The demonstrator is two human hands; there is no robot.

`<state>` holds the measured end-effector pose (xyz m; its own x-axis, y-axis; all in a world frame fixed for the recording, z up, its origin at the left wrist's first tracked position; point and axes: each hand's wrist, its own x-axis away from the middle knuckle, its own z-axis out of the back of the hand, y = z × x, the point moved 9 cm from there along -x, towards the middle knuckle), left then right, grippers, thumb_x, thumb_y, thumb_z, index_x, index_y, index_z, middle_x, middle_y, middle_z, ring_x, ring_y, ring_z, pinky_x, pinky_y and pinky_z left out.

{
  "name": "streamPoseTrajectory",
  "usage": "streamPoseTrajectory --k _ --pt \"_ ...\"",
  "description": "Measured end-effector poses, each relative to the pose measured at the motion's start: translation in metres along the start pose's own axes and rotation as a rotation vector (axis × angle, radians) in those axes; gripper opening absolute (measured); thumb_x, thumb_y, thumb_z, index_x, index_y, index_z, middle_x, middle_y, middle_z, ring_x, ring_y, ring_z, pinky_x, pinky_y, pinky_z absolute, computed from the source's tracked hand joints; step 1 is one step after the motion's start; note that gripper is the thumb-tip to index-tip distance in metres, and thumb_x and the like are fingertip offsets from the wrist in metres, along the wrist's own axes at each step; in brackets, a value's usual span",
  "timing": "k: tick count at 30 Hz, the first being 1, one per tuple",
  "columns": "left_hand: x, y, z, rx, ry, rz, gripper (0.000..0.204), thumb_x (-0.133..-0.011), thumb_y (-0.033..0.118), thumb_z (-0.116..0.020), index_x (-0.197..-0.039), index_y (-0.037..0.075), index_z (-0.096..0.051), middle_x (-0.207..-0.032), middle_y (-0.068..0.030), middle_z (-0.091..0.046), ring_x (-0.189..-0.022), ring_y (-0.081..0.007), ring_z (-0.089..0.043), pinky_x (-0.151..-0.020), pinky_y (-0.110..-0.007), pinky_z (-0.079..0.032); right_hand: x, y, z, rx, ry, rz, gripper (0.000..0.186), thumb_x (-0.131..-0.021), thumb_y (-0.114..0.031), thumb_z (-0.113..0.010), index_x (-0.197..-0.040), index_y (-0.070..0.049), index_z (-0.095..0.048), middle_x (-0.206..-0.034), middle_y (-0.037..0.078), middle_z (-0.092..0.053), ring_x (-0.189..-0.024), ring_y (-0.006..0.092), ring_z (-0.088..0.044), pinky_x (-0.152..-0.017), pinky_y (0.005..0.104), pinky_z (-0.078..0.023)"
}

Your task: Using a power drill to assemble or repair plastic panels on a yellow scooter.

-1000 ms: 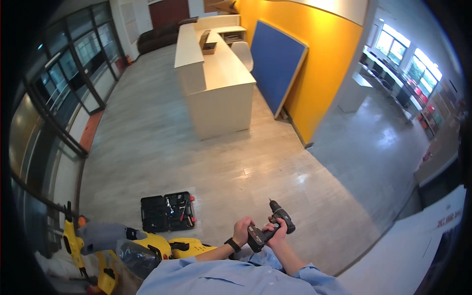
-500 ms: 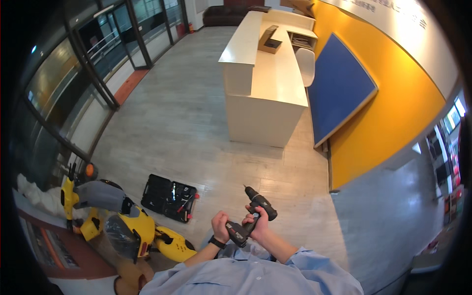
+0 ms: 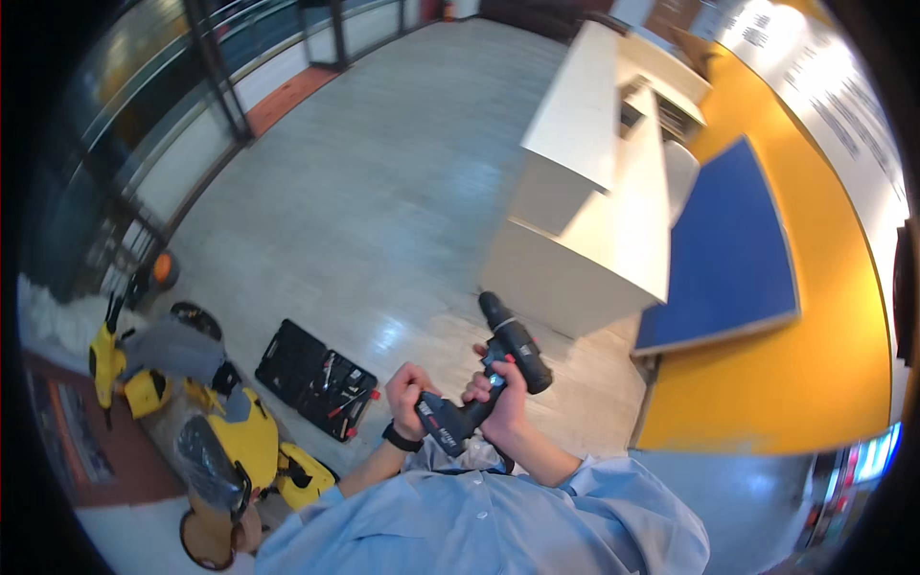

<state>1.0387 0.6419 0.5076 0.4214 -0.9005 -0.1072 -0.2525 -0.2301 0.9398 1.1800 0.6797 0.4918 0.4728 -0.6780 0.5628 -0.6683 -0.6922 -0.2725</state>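
In front of my chest I hold a black cordless drill (image 3: 520,347), its chuck pointing away and slightly left. My right hand (image 3: 505,402) is wrapped round the drill's handle near the trigger. At the lower end of the handle, my left hand (image 3: 411,401) closes on the far left side of the battery pack (image 3: 446,422); the fingertips are partly hidden. A black band sits on my left wrist. On the floor to the left lies an opened black tool case (image 3: 316,379) with several tools in its moulded slots.
At the left stands a yellow and grey scooter-like vehicle (image 3: 240,441), partly wrapped in clear plastic. A white reception counter (image 3: 575,259) rises ahead to the right. Behind it, a blue board (image 3: 733,254) leans on a yellow wall (image 3: 834,316). Glass doors line the left.
My view has turned right and tilted, so the counter shifts right and leans. The drill has come up a little and appears larger. Both hands keep their hold on it.
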Motion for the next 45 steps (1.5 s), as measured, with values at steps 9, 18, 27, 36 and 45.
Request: streamPoseTrajectory --k 9,18,27,36,45 --pt "-0.196 0.013 0.005 -0.257 -0.097 -0.044 0.023 -0.08 0.02 -0.055 -0.088 -0.002 -0.053 -0.082 -0.0123 -0.06 -0.078 -0.0201 -0.06 -0.073 -0.03 -0.047 -0.154 -0.085 -0.148 0.309 -0.13 0.089 0.051 -0.086 -0.018 -0.053 -0.135 -0.008 -0.043 -0.062 0.0 -0.042 -0.053 0.011 -0.043 -0.066 0.0315 -0.045" --pt "-0.433 -0.034 -0.034 -0.36 -0.519 0.101 0.068 -0.08 0.026 -0.069 -0.136 0.001 -0.04 -0.131 -0.0155 -0.05 -0.122 -0.0271 -0.05 -0.102 -0.04 -0.04 -0.326 -0.201 -0.286 1.362 -0.354 0.723 0.092 -0.07 -0.013 -0.071 -0.145 -0.005 -0.018 -0.088 0.018 -0.064 -0.076 0.0352 -0.064 -0.068 0.0374 -0.05" --pt "-0.612 -0.032 -0.094 -0.612 -0.956 -0.022 0.042 -0.071 0.025 -0.072 -0.106 0.003 -0.064 -0.105 -0.0185 -0.064 -0.101 -0.038 -0.06 -0.088 -0.042 -0.049 -0.343 -0.349 -0.367 1.565 0.158 1.124 0.088 -0.068 -0.004 -0.07 -0.143 0.007 -0.024 -0.097 0.02 -0.059 -0.087 0.0361 -0.059 -0.075 0.0431 -0.051" --pt "-0.815 -0.084 -0.263 -0.427 -1.433 -0.253 0.016 -0.079 0.018 -0.067 -0.087 0.005 -0.067 -0.08 -0.0091 -0.068 -0.078 -0.027 -0.065 -0.073 -0.035 -0.05 -0.333 -0.485 -0.305 1.551 1.319 1.081 0.09 -0.066 0.003 -0.069 -0.145 0.002 -0.027 -0.083 0.017 -0.06 -0.074 0.0347 -0.062 -0.068 0.0428 -0.049" --pt "-0.917 -0.107 -0.522 -0.24 -1.705 -0.683 0.017 -0.075 0.01 -0.07 -0.091 0.005 -0.066 -0.085 -0.0097 -0.068 -0.081 -0.0269 -0.064 -0.074 -0.036 -0.05 -0.327 -0.497 -0.265 1.14 1.878 0.921 0.085 -0.068 -0.001 -0.073 -0.143 0.0 -0.032 -0.083 0.017 -0.063 -0.077 0.0334 -0.064 -0.07 0.0395 -0.05"
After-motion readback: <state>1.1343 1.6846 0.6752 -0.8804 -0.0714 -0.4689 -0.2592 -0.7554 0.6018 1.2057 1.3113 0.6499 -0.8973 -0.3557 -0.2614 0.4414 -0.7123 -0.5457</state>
